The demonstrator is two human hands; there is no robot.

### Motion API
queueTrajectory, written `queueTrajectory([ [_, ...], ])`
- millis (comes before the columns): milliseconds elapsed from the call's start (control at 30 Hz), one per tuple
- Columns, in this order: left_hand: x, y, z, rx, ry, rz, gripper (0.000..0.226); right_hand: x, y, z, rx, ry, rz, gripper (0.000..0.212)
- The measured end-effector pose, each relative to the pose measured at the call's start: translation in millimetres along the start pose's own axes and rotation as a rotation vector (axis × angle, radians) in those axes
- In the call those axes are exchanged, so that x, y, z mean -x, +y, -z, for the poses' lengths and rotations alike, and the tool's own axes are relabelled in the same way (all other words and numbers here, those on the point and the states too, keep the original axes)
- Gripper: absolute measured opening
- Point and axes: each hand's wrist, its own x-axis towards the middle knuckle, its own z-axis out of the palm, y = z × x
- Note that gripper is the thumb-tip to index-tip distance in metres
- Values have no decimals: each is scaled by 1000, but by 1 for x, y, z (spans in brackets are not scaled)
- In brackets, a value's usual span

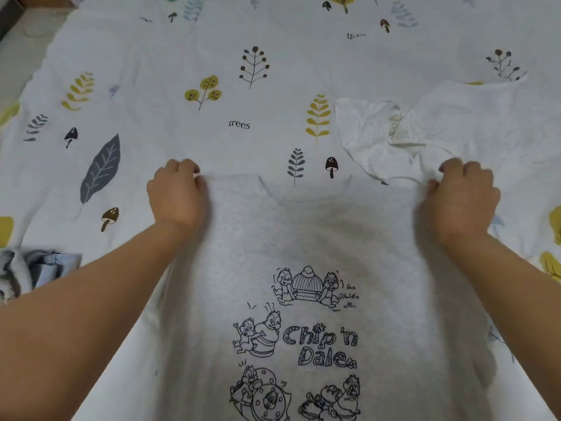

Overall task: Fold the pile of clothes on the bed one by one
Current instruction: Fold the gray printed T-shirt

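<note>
**Grey T-shirt spread by its shoulders, ready for the first fold**

Grey marl cotton fills the lower middle of the head view: a pale grey T-shirt with a black cartoon chipmunk print lies face up on the bed, its neckline pointing away from the person and its hem running out of the bottom of the frame. The left hand pinches the shirt's left shoulder corner with curled fingers, and the right hand grips the opposite shoulder corner the same way, both arms stretched forward over the cloth.

This looks like the laying-out step for one garment: the shoulders are pulled apart so the body lies flat. The fabric between the hands shows only soft creases. The next move probably calls for keeping one shoulder pinned while the other side is carried inward toward the print, so that the sleeve and side edge land straight; the sleeves themselves are hidden under the forearms, so their lie cannot be told.

Beyond the right hand, touching the shirt's far right corner, sits a crumpled white garment with fine dots, seemingly not yet folded. At the left edge a bunched light blue denim piece pokes into view. Everything rests on a white bedsheet printed with leaves, mushrooms and the word "trees". Little of the room shows.
</note>
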Motion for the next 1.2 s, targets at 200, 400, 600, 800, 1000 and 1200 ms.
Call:
queueTrajectory([
  [200,95,-7,-19,-111,-170,-514,57,110,-13,-25,-4,-59,526,53],
  [400,119,-30,-22,-321,-580,-310,71,138,25,-34,238,-353,532,65],
  [600,160,-10,18,22,-331,-186,55,173,32,-1,57,-415,317,58],
  [800,255,-29,54,93,-291,160,61,258,71,35,23,-473,56,57],
  [1000,309,-48,85,342,-669,656,31,314,98,65,-271,-569,-387,63],
  [1200,346,-63,120,643,-1036,570,17,342,118,86,-296,-953,-380,46],
])
